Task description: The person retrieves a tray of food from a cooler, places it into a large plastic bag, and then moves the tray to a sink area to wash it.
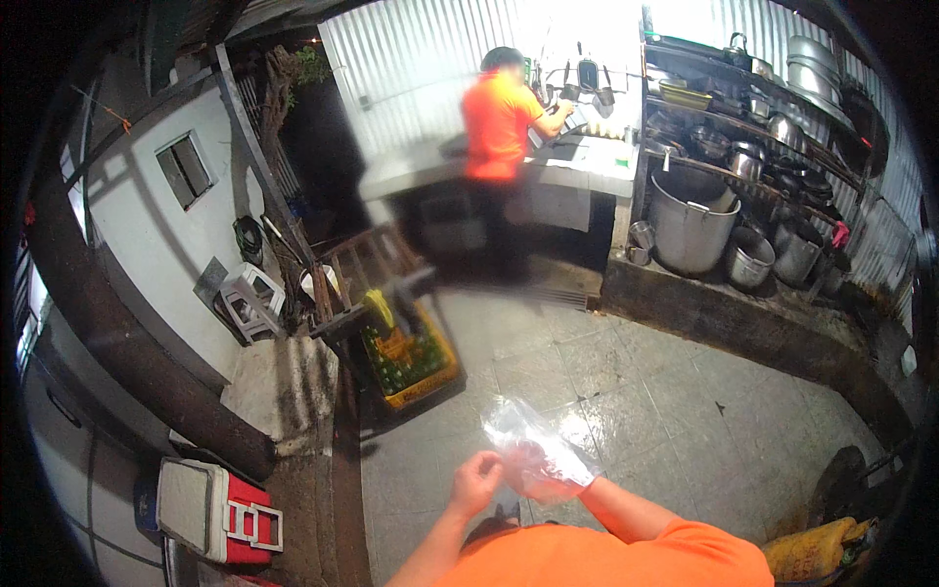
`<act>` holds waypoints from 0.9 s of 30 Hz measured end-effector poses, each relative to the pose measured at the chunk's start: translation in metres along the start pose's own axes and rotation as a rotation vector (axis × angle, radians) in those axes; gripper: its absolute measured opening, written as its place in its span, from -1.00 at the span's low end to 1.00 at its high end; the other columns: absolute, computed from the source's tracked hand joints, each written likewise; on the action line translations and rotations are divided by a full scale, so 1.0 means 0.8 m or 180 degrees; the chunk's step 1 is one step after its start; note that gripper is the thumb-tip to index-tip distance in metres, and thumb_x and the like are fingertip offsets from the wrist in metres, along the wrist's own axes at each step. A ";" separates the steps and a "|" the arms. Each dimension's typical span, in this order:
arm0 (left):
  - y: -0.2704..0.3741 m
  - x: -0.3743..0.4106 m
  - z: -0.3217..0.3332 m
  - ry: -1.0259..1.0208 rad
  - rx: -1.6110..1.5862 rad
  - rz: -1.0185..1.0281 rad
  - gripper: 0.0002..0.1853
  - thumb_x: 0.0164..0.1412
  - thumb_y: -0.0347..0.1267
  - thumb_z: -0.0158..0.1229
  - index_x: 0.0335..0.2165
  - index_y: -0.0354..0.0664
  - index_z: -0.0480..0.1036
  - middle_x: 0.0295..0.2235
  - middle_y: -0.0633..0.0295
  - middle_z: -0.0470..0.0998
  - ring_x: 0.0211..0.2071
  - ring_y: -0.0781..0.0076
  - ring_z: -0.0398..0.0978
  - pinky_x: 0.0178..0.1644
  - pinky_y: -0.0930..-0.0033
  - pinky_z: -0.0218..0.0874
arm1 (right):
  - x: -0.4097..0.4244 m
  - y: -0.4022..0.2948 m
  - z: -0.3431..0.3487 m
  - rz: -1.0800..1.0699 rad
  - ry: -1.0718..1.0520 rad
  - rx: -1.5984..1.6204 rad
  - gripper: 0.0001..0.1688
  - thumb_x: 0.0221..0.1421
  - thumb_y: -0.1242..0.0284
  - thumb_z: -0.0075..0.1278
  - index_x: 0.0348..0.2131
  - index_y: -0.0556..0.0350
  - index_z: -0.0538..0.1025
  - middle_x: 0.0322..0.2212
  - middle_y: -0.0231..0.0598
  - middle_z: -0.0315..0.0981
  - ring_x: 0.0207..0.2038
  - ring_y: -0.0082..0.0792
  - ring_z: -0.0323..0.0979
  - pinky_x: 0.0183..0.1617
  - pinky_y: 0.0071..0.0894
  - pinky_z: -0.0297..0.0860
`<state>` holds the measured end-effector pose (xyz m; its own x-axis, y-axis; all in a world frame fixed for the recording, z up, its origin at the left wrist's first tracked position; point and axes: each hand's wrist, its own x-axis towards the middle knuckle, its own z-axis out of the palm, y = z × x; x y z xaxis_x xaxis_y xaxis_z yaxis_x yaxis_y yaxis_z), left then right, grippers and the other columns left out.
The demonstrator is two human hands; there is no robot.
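Observation:
A clear, shiny plastic bag or glove point(506, 425) covers my right hand point(539, 469) down to the wrist, its loose end sticking out past the fingers. Through the glare on the film, the pose of those fingers is hard to make out. My left hand point(475, 480) is close beside it, fingers curled and thumb tip against the plastic's left edge, seemingly pinching it. Both hands are in front of my orange shirt point(587, 558), above the grey tiled floor point(623, 411).
A person point(499, 125) in orange stands at a counter point(418, 172). Ahead-left are a yellow bottle crate point(422, 396) and wooden frame point(374, 257). Pots point(693, 220) line a ledge and shelves at right. A red-white cooler point(213, 510) stands left; a yellow gas cylinder point(810, 550), lower right.

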<state>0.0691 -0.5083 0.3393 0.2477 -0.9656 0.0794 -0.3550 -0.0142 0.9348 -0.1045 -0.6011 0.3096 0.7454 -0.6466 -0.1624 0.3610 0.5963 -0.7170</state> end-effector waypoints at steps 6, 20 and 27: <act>-0.023 0.007 -0.016 0.0541 -0.0472 -0.0002 -0.89 0.07 -0.48 0.08 -0.36 -0.24 0.40 -0.43 0.31 0.47 -0.35 0.54 0.40 -0.20 0.46 0.24 | 0.017 -0.002 -0.043 -0.0741 0.0521 -0.1690 -0.68 0.10 0.34 -0.08 -0.21 0.19 0.47 -0.31 -0.32 0.46 -0.29 -0.47 0.39 -0.19 -0.49 0.33; -0.043 0.028 -0.032 0.0233 -0.2939 -0.0585 -0.64 0.18 -0.31 0.03 -0.07 -0.19 0.26 -0.14 0.22 0.39 -0.14 0.38 0.36 -0.03 0.33 0.18 | 0.016 -0.054 -0.047 -0.0949 0.1022 -0.1595 -0.66 0.09 0.30 -0.10 -0.20 0.17 0.42 -0.31 -0.22 0.44 -0.21 -0.36 0.38 -0.13 -0.36 0.31; -0.080 0.018 0.001 -0.0012 -0.3157 -0.0448 -0.59 0.21 -0.30 -0.08 0.00 -0.25 0.22 -0.04 0.18 0.34 0.01 0.30 0.28 0.09 0.24 0.08 | -0.001 -0.029 -0.058 -0.0158 0.0592 0.0116 -0.66 0.02 0.40 -0.05 -0.17 0.11 0.42 -0.29 -0.27 0.41 -0.21 -0.41 0.36 -0.15 -0.35 0.34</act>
<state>0.0947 -0.5218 0.2806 0.2261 -0.9726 -0.0536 0.5901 0.0930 0.8019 -0.1392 -0.6367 0.2952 0.6108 -0.7505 -0.2523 0.4174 0.5760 -0.7028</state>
